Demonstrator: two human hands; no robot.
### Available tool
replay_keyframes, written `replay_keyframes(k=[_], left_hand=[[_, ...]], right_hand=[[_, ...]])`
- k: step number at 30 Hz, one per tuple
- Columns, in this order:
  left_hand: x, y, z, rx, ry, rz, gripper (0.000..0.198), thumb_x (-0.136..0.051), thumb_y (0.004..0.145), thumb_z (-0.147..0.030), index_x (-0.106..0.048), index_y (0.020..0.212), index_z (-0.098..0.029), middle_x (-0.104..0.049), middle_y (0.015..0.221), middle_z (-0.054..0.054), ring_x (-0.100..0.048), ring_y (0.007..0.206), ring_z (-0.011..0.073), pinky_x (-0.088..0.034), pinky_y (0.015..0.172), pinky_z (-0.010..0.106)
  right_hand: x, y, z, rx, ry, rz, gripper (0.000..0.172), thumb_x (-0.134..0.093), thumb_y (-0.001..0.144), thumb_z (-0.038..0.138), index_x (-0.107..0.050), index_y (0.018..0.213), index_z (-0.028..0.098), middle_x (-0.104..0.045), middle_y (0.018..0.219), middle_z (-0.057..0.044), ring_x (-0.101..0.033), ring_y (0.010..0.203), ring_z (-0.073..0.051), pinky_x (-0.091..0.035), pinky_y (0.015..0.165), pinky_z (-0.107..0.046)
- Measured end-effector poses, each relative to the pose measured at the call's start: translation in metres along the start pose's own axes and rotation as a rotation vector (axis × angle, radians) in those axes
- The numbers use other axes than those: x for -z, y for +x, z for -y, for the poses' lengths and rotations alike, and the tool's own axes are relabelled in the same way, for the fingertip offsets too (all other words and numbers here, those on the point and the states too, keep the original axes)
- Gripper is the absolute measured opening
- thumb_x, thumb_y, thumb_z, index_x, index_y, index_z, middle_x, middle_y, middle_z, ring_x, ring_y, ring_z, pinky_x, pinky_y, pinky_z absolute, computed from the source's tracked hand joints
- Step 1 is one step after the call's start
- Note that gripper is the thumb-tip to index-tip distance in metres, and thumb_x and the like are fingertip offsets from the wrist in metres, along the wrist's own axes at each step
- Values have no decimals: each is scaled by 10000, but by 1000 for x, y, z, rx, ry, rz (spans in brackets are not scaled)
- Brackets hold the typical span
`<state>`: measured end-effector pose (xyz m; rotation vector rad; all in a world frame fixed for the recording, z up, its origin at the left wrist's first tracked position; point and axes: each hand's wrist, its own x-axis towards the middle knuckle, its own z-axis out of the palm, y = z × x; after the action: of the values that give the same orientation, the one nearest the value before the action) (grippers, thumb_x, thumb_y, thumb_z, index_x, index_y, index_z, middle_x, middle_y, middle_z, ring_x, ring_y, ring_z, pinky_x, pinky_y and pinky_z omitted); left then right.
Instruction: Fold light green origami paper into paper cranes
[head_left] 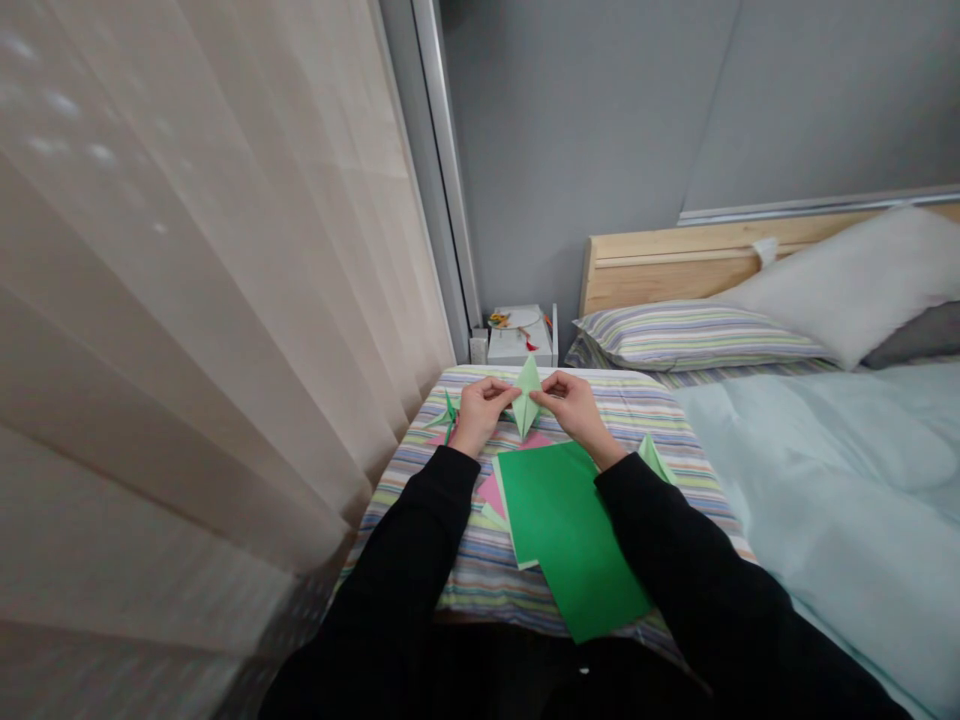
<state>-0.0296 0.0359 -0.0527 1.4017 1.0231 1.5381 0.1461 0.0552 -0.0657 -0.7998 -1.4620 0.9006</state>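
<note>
Between my two hands stands a light green folded paper diamond point(527, 398), its long points up and down, above the striped cloth. My left hand point(484, 408) pinches its left side with thumb and fingers. On the opposite edge, my right hand point(571, 405) holds it the same way. Green paper sheets point(574, 520) lie overlapping just below, nearer to me. Pink paper point(491, 494) peeks out from under them. Beside my left wrist sits a dark green folded paper piece point(450, 415). Another light green folded piece point(655, 459) lies past my right forearm, partly hidden by it.
A striped cloth point(480, 570) covers the table before me. Pleated curtains point(225, 250) hang close on the left. To the right is a bed with a pale blue cover point(840, 460) and a striped pillow point(697, 335). A small white cabinet point(517, 345) stands beyond the table.
</note>
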Motion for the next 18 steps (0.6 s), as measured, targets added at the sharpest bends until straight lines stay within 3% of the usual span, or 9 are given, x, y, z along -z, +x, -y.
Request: replay_keyframes(k=[2, 6, 12, 18], left_hand=[[-1, 0, -2, -18, 2, -1, 331, -887, 645, -376, -638, 714, -169, -673, 630, -11, -604, 575, 124, -486, 613, 260], [-1, 0, -3, -42, -1, 25, 371, -896, 622, -341, -575, 708, -177, -623, 583, -50, -571, 541, 97, -446, 594, 227], [-2, 2, 0, -49, -17, 37, 353, -877, 636, -338, -580, 732, -175, -624, 594, -47, -571, 540, 99, -430, 585, 224], [-1, 3, 0, -55, -30, 9, 322, -869, 667, -335, -642, 812, -158, -683, 684, -5, -613, 618, 118, -444, 627, 235]], right_hand=[[-2, -1, 1, -19, 43, 19, 367, -831, 674, 398, -603, 900, 219, -710, 742, -2, -680, 723, -205, -540, 730, -351], [-5, -3, 2, -59, 102, 63, 653, -865, 650, 383, -548, 1198, 228, -753, 791, -2, -710, 727, -219, -564, 695, -356], [-4, 0, 2, -40, 109, 33, 370, -862, 648, 414, -657, 871, 200, -747, 742, -29, -689, 672, -200, -559, 686, -343], [-5, 0, 4, 18, 57, 7, 280, -842, 654, 387, -680, 778, 195, -737, 730, -34, -661, 654, -190, -534, 648, -326]])
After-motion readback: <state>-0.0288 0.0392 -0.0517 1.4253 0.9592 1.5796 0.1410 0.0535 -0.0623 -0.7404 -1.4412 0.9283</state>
